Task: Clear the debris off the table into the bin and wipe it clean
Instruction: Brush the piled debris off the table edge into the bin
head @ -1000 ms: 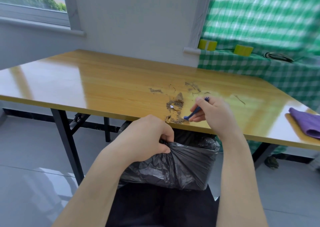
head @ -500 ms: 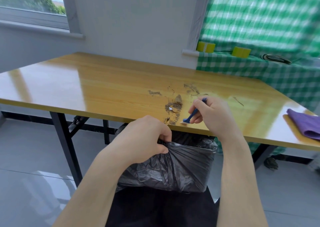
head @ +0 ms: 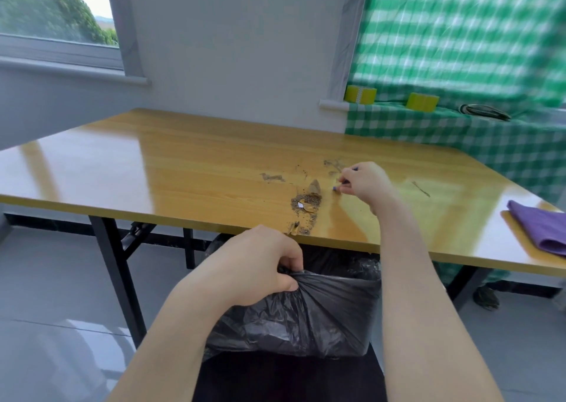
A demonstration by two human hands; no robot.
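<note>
A pile of brown debris [head: 306, 207] with shell bits and crumbs lies on the wooden table [head: 183, 172], trailing to the front edge. Fainter smears [head: 272, 177] lie farther back. My right hand [head: 364, 182] is over the table just right of the pile and pinches a small blue tool [head: 336, 189], mostly hidden by the fingers. My left hand [head: 257, 267] grips the rim of the black bin bag [head: 321, 313], held just under the table's front edge below the debris.
A purple cloth [head: 539, 227] lies at the table's right end. A thin stray bit [head: 421, 188] lies right of my right hand. Behind, a green checked cloth covers a ledge holding two yellow tape rolls [head: 422, 101]. Black table legs [head: 118, 279] stand at left.
My right hand with the blue tool has moved back from the table's front edge to farther up the table beside the pile. My left hand keeps hold of the bag.
</note>
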